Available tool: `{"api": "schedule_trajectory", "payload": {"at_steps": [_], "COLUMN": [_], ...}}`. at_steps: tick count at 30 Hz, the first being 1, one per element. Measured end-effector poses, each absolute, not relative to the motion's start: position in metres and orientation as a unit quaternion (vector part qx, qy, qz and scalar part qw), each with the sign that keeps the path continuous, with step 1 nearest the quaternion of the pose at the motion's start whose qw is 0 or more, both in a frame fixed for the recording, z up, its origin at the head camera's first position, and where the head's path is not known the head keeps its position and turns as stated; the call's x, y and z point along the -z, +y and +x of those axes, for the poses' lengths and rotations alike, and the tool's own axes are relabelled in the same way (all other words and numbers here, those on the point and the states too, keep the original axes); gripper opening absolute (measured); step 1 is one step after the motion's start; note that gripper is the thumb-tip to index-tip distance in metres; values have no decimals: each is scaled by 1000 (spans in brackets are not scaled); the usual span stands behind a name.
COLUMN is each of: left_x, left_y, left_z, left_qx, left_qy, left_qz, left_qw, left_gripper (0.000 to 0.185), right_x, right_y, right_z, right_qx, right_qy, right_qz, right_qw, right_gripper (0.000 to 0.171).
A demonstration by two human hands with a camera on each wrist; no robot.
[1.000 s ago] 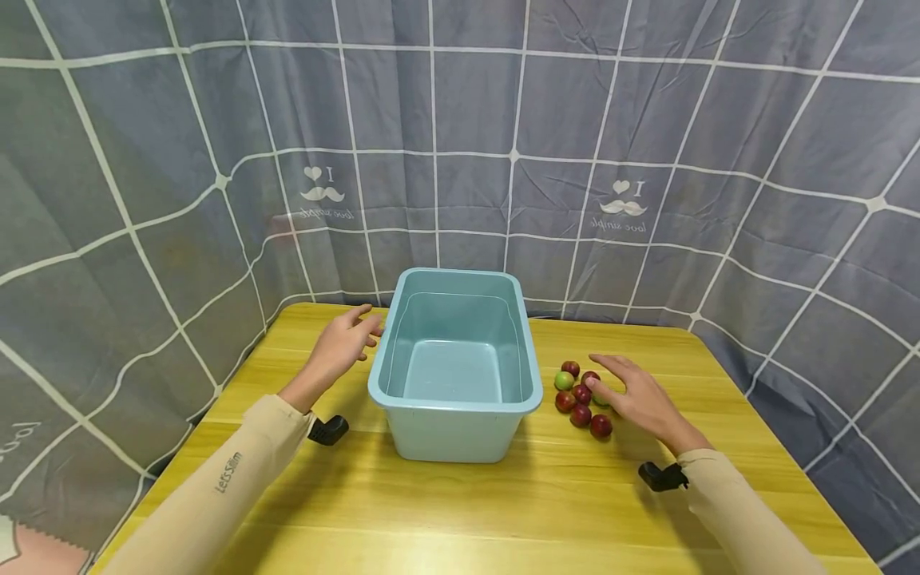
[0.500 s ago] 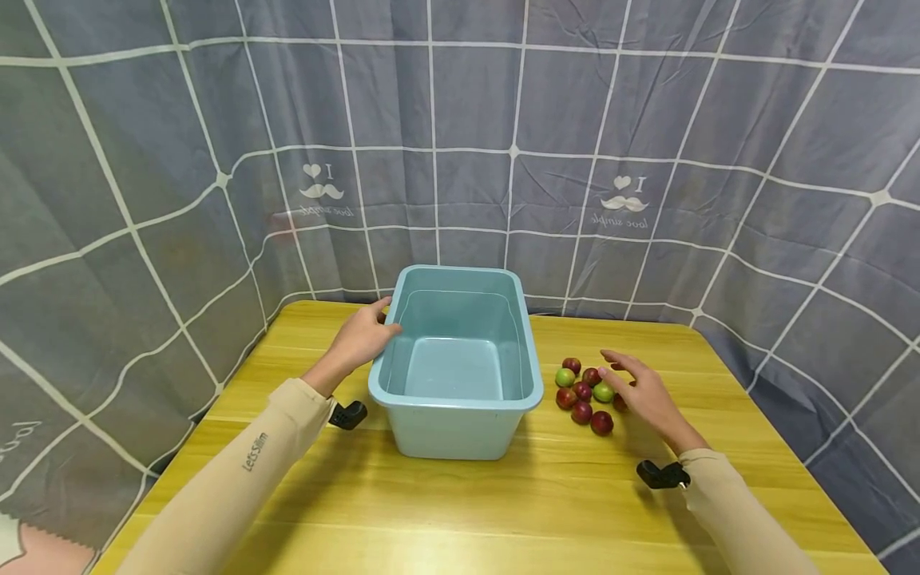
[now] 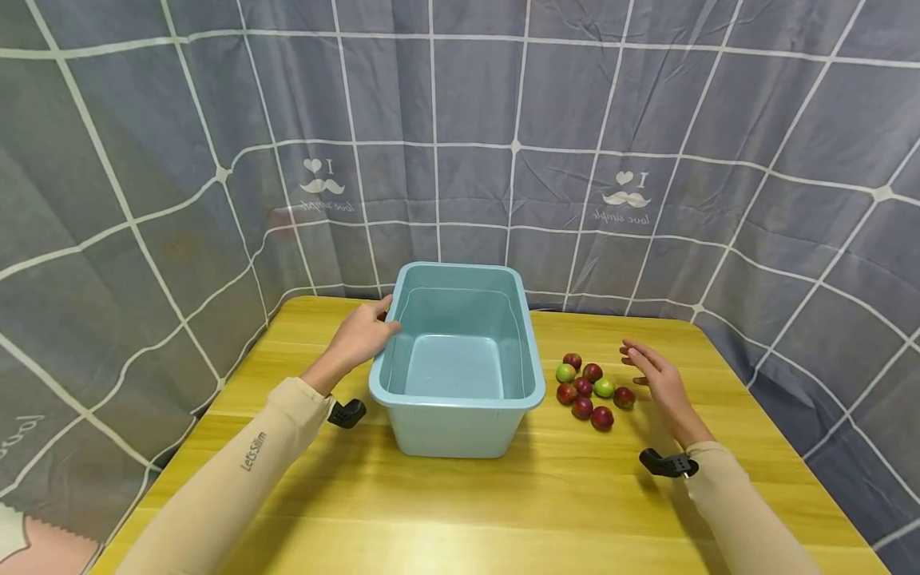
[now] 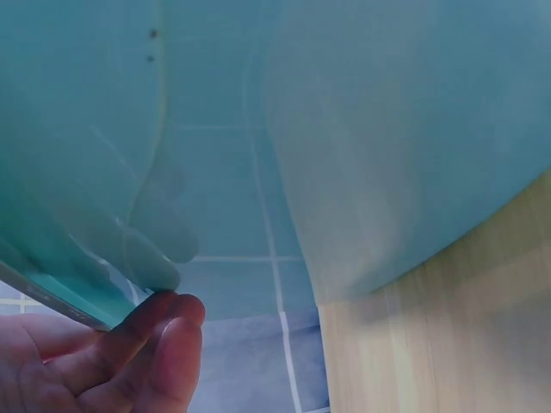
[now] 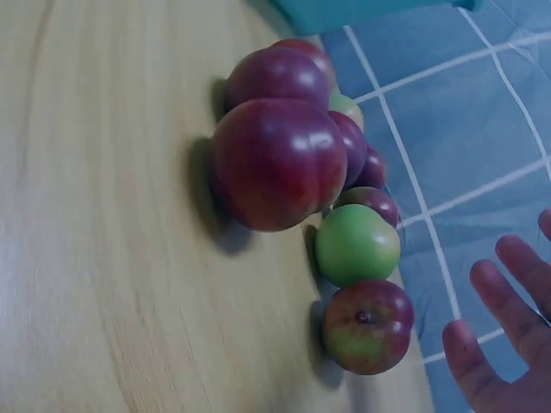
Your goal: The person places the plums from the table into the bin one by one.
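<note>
A light blue plastic tub stands on the wooden table. My left hand grips its left rim, thumb over the edge and fingers against the outer wall; the left wrist view has the fingertips at the tub's side. To the right of the tub lies a loose cluster of several dark red plums and two green ones. Beyond the cluster's right side, my right hand hovers with fingers spread and holds nothing. In the right wrist view its fingers are apart from the nearest plum.
The yellowish wooden table ends at a grey curtain with white grid lines, which hangs behind it and on both sides. Black wrist cameras are strapped at both cuffs.
My left hand has moved right to the tub and taken hold of its rim. My right hand has drawn away to the right from over the plums, uncovering a green one and a red one.
</note>
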State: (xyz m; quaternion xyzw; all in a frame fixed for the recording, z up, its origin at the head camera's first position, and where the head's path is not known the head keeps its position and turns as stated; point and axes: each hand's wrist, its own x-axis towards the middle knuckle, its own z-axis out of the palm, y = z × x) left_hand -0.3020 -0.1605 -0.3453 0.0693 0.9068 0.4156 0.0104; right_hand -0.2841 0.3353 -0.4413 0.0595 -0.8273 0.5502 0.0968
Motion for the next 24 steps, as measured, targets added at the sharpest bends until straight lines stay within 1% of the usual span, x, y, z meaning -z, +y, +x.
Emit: {"api": "schedule_trajectory", "payload": {"at_steps": [2, 7, 11, 16, 24], "left_x": [345, 344, 345, 346, 346], "left_y": [-160, -161, -163, -164, -165], "left_z": [-301, -297, -294, -292, -287], "left_qx": [-416, -414, -408, -399, -402], "left_qy": [907, 907, 910, 914, 913], "left_qz": [72, 74, 69, 71, 75], "left_qw": [9, 13, 12, 5, 4], "left_gripper": [70, 69, 70, 72, 72], "right_x": [443, 452, 459, 468, 481], "right_y": [340, 352, 360, 370, 379], "right_z": [-286, -289, -291, -290, -286], "right_qx": [-603, -696, -738, -780, -770], "right_qy": [-791, -712, -668, -621, -635], "right_qz": [55, 66, 80, 74, 65], "right_qw": [88, 63, 42, 27, 22], "right_gripper": [53, 30, 30, 32, 31]}}
